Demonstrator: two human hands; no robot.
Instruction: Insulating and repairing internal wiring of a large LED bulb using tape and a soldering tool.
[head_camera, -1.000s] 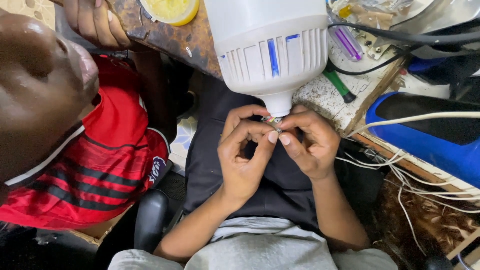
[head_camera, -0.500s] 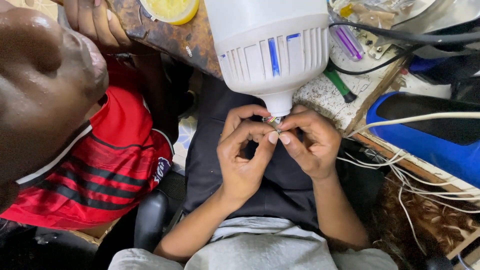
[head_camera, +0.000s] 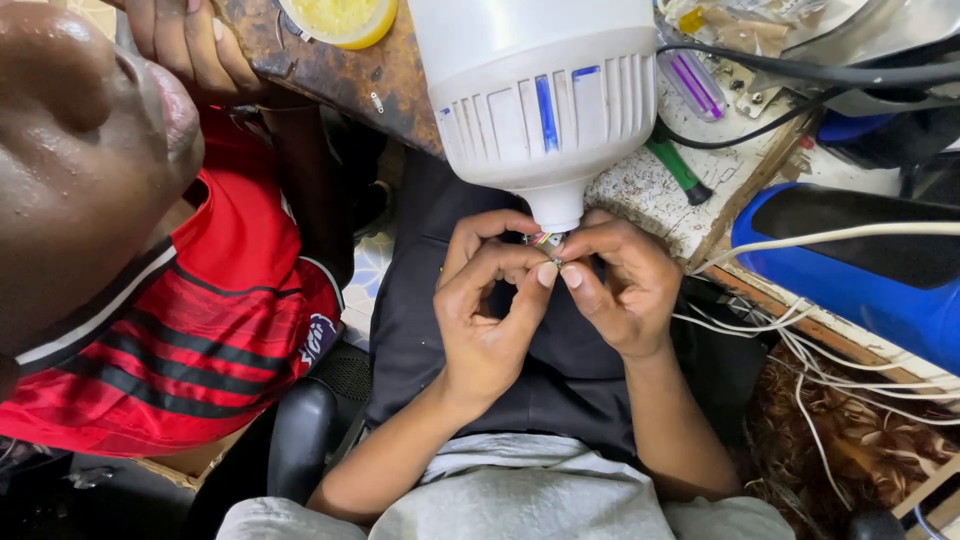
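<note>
Right now, from the head view, I note the following.

Bulb: a large white lamp housing (head_camera: 545, 95) with ribbed vents and a blue stripe stands neck down over the near edge of the workbench (head_camera: 650, 195), its narrow neck pointing at my lap.

Wires: thin coloured wire ends (head_camera: 541, 240) poke out of the neck, just under the bench edge and between my two hands.

Left hand: my left hand (head_camera: 490, 310) is curled, thumb and forefinger pressed together on a tiny piece at the wire ends; I cannot tell what that piece is.

Right hand: my right hand (head_camera: 625, 290) meets the left fingertip to fingertip and pinches the same spot, so both hands are closed together on the wires just below the neck.

Bench, far side: a green-handled screwdriver (head_camera: 678, 170) lies near the right edge beside a black cable (head_camera: 800, 72), with a clear part with purple inside (head_camera: 695, 85) behind it.

Bench, left corner: a yellow tub (head_camera: 345, 18) sits by the far left, and another person's hand (head_camera: 185, 40) rests on that corner.

Beside me: that person wears a red striped shirt (head_camera: 200, 320) and sits close on my left.

Right of bench: a blue and black casing (head_camera: 850, 270) lies with white leads (head_camera: 800, 345) trailing past it.
</note>
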